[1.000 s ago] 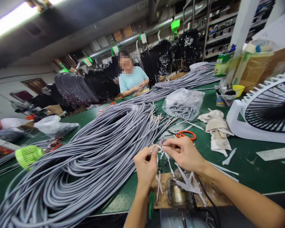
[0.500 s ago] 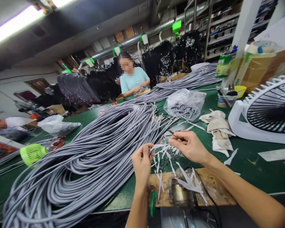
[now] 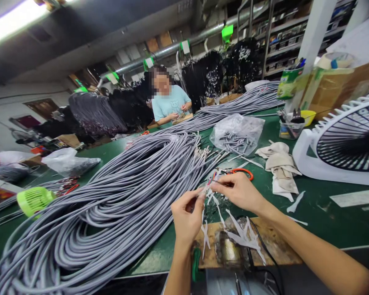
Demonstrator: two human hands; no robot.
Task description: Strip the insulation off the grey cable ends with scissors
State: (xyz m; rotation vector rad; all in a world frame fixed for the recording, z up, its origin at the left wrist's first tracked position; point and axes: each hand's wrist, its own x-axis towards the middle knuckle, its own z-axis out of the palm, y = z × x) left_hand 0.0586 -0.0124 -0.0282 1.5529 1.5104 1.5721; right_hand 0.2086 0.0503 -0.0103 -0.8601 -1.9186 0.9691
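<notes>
My left hand point(image 3: 189, 214) is closed in a pinch around the end of a grey cable, mostly hidden by the fingers. Against its fingertips my right hand point(image 3: 241, 191) pinches too, where thin coloured wires point(image 3: 209, 181) and a whitish strip show; exactly what it grips is too small to tell. Just behind the right hand lie orange-handled scissors point(image 3: 247, 172). White strips point(image 3: 215, 200) are scattered under both hands. To the left spreads a big coil of grey cables point(image 3: 119, 196), its cut ends point(image 3: 203, 153) pointing toward the hands.
A wooden board point(image 3: 273, 246) carrying a metal pot point(image 3: 230, 250) and black cord sits at the near edge. Behind are a plastic bag point(image 3: 238, 133) of grey pieces, folded cloths point(image 3: 281, 164) and a white fan point(image 3: 307, 157). A co-worker point(image 3: 170, 104) sits across the table.
My right hand has moved left and slightly down to meet my left fingertips. The scissors' orange handles now show more. The whole view has shifted slightly.
</notes>
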